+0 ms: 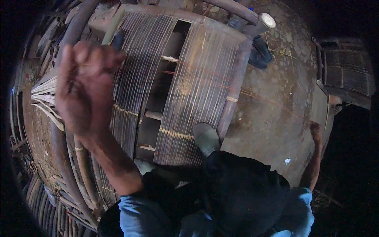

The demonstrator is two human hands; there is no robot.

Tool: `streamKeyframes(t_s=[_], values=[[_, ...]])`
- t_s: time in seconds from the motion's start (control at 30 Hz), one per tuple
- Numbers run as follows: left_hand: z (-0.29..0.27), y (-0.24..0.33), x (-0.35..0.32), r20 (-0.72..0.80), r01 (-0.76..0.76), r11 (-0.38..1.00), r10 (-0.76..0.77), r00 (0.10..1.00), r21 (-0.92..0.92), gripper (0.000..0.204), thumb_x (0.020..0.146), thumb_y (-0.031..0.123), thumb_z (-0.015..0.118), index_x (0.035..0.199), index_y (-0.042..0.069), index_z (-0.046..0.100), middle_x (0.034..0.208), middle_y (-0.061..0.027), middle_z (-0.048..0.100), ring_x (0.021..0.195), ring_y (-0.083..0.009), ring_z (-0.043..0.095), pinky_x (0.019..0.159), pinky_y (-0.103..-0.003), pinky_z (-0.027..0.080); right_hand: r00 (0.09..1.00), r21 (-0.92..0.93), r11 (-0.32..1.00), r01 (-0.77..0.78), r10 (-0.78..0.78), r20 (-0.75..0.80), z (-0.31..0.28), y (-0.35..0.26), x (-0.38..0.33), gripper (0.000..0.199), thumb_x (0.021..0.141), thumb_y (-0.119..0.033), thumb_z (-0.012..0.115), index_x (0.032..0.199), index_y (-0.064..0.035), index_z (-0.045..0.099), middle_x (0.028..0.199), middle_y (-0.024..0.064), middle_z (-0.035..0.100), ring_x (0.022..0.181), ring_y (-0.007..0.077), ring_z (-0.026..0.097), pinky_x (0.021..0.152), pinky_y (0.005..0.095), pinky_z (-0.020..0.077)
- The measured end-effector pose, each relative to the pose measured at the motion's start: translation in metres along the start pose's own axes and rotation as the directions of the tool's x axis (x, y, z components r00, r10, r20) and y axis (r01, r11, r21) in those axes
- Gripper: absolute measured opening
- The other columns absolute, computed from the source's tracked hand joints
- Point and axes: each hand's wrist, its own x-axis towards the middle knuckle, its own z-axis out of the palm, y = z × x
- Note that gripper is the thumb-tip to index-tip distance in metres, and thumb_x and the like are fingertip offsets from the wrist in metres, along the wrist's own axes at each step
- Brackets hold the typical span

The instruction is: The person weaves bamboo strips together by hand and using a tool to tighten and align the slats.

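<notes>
My left hand (85, 87) is raised close to the view on the left, blurred, with its fingers curled in. Whatever it may hold cannot be made out. Behind its wrist side, pale split strips (44, 93) fan out; whether they touch the hand is unclear. Far out to the right, my right hand (316, 130) is small and closed. Thin reddish strands (246, 93) stretch from above the slatted bamboo platform (201, 71) toward that hand. My socked feet rest on the platform, the nearer-centre sock (206, 138) on its right panel.
A dark gap (160, 87) with crosspieces splits the platform. Dark shoes (259, 53) and a thick pole with a pale cut end (267, 21) are beyond its right corner. Another slatted frame (347, 69) stands at right. Poles (63, 158) line the left. A white scrap (287, 160) lies on the floor.
</notes>
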Motion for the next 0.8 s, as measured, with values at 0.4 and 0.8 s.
streamKeyframes(t_s=[0.4, 0.8], values=[[-0.096, -0.089, -0.046, -0.649, 0.723, -0.115, -0.552, 0.523, 0.681, 0.039, 0.096, 0.041, 0.067, 0.104, 0.003, 0.069, 0.079, -0.0084, 0.066, 0.069, -0.02, 0.063, 0.057, -0.034, 0.048, 0.352, -0.003, 0.358, -0.934, 0.92, 0.169, -0.03, 0.035, -0.12, 0.038, 0.094, -0.017, 0.06, 0.131, -0.0065, 0.059, 0.115, 0.0123, 0.06, 0.1, 0.0288, 0.058, 0.085, 0.0393, 0.048], [-0.234, -0.253, -0.153, -0.771, 0.803, 0.361, -0.27, 0.576, 0.473, 0.058, 0.1, 0.05, 0.053, 0.139, 0.007, 0.055, 0.134, -0.0158, 0.061, 0.116, -0.0312, 0.061, 0.097, -0.041, 0.048, 0.95, 0.541, 0.792, 0.284, -0.307, -0.05, 0.182, -0.618, 0.214, 0.048, 0.085, -0.039, 0.077, 0.118, -0.0052, 0.069, 0.106, 0.0181, 0.07, 0.105, 0.0351, 0.068, 0.09, 0.0435, 0.0544]])
